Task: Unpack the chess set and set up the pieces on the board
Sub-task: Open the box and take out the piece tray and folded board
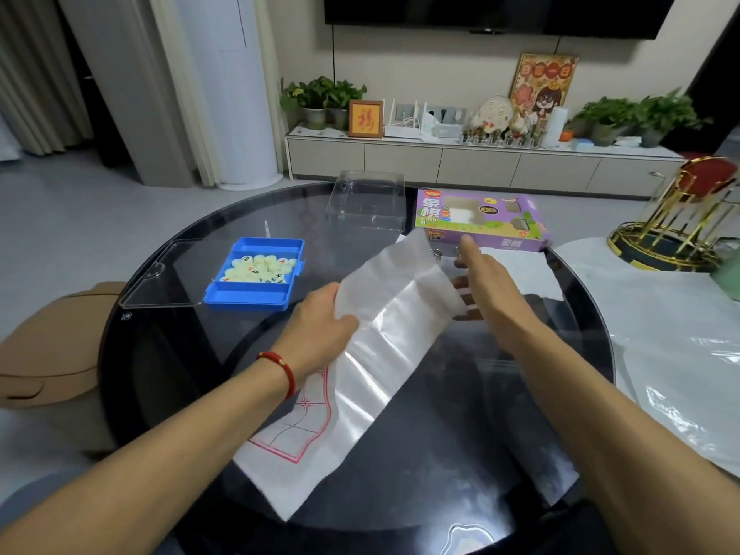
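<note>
Two hands at work over the round glass surface point(168, 354). Left hand point(320, 326) pinching the folded paper xiangqi board point(384, 334) at its edge, lifting it so the folds can fall open; red grid lines visible on the lower part lying flat. Right hand point(480, 278) with straight, relaxed fingers, gripping nothing, reaching past the sheet's far end, probably to catch and spread it. Cream round pieces point(258, 269) heaped in the blue tray point(256, 300), well to the left, kept clear of the unfolding. Purple box point(480, 220) and clear lid point(366, 202) parked at the far side.
</note>
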A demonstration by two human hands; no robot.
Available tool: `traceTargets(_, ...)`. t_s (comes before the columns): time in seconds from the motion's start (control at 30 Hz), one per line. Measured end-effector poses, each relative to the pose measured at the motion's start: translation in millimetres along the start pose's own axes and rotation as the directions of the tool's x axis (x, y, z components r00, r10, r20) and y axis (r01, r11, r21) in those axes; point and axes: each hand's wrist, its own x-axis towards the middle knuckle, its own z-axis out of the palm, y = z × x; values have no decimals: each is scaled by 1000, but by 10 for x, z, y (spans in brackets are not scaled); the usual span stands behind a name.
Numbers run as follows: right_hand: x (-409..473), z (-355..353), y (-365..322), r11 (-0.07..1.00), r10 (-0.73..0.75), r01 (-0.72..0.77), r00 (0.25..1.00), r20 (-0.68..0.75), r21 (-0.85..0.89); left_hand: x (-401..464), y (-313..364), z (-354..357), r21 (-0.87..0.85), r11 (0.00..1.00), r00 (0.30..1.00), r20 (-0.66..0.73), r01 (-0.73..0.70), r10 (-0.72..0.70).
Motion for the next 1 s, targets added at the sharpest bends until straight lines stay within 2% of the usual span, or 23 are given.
traceTargets(0.1, -183, 3, -60, 991, 96, -81, 985, 143, -107, 21, -16, -53, -245, 968, 996, -57, 53, -69)
traceTargets(0.2, -337, 90, -51, 981, 177, -145, 942, 284, -131, 23, 39, -83, -465, 885, 990, -105, 39, -98)
traceTargets(0.27, -388, 178, 4, 986, 127, -74, 917, 379, -151, 43, 68, -78, -519, 855, 993, -100, 4, -65)
traceTargets(0.33, -389, 217, 42, 993, 17, 31, 921, 389, -115, 52, 73, -75, -523, 851, 996, -92, -32, -19)
traceTargets(0.4, -358, 184, 37, 995, -71, 93, 933, 354, -46, 83, 24, -94, -473, 878, 994, -110, -75, 26)
traceTargets(0.5, -287, 72, 39, 986, -151, 165, 932, 331, -14, 86, -30, -162, -191, 974, 983, -159, -126, 96)
traceTargets(0.57, -278, 1, 46, 980, -196, 198, 928, 316, 27, 98, -75, -226, -57, 992, 980, -167, -117, 106)
traceTargets(0.67, -276, -97, 63, 963, -261, 233, 929, 261, 134, 90, -31, -327, -33, 977, 972, -120, -209, 204)
traceTargets(0.8, -217, -309, 56, 932, -350, 340, 935, 64, 129, 112, 154, -559, 89, 919, 911, -127, -384, 393)
traceTargets(0.93, -226, -588, -21, 865, -472, 485, 874, -117, 129, 83, 362, -835, 177, 913, 902, -172, -367, 396)
traceTargets(1.0, -229, -683, -31, 834, -517, 537, 842, -156, 131, 27, 454, -921, 122, 878, 871, -118, -464, 477)
